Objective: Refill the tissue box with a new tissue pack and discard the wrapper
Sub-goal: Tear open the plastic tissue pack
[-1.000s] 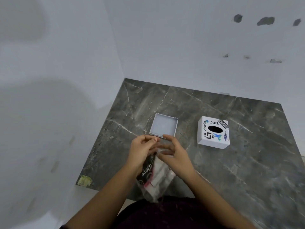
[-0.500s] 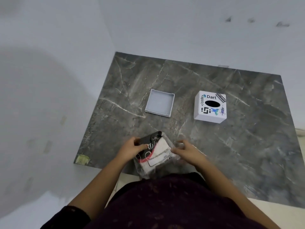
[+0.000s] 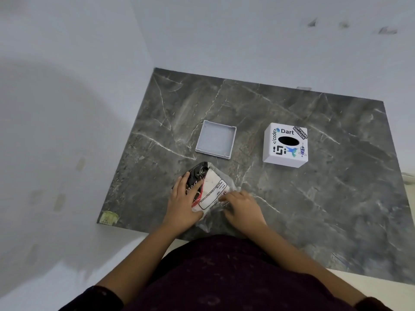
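A tissue pack (image 3: 211, 187) in a black, red and white plastic wrapper lies on the dark marble table (image 3: 292, 198) near its front edge. My left hand (image 3: 183, 198) presses on the pack's left side. My right hand (image 3: 241, 206) grips the clear loose end of the wrapper at the pack's right. The white tissue box cover (image 3: 285, 144), with stickers and a dark oval slot on top, stands farther back on the right. Its shallow grey base tray (image 3: 216, 139) sits empty behind the pack.
White walls close in on the left and behind the table. A small yellowish sticker (image 3: 108, 217) marks the table's front left corner. My dark clothing fills the bottom of the view.
The pack, held upright in front of me a second ago, has been laid flat on the table. Both hands came down with it and stayed on it.
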